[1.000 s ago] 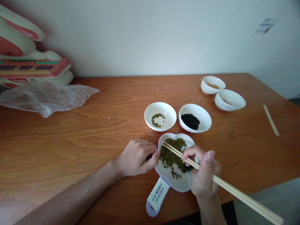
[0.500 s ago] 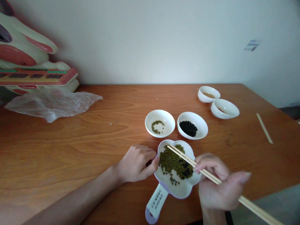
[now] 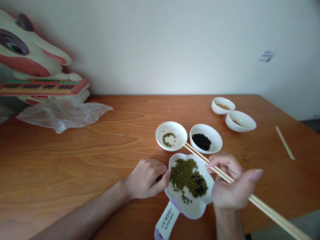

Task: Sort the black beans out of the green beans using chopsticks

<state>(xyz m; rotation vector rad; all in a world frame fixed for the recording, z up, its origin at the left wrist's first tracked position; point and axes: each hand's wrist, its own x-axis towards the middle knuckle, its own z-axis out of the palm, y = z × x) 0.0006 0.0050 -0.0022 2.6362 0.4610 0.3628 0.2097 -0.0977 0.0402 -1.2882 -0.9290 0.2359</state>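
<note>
My left hand (image 3: pixel 148 178) pinches the left rim of a white and lilac flower-shaped dish (image 3: pixel 197 208) with a labelled handle. Green mung beans (image 3: pixel 183 173) lie in it, with a cluster of black beans (image 3: pixel 199 185) on their right side. In my right hand (image 3: pixel 231 183) is a pair of wooden chopsticks (image 3: pixel 203 160). Their tips nearly meet at the front right rim of a white bowl (image 3: pixel 172 126) with a few mung beans; whether they hold a bean I cannot tell. Beside it stands a second white bowl (image 3: pixel 217 136), holding black beans.
Farther right stand a white bowl (image 3: pixel 215 108) of tan grains and another bowl (image 3: pixel 246 125) with a little dark reddish content. A pale stick (image 3: pixel 285 142) lies near the table's right side. At left are a clear plastic bag (image 3: pixel 67 116) and a toy keyboard (image 3: pixel 45 87).
The chopstick tips have moved from above the mung beans in the dish to the rim of the mung-bean bowl. My left hand stays at the dish. The view has tilted slightly upward.
</note>
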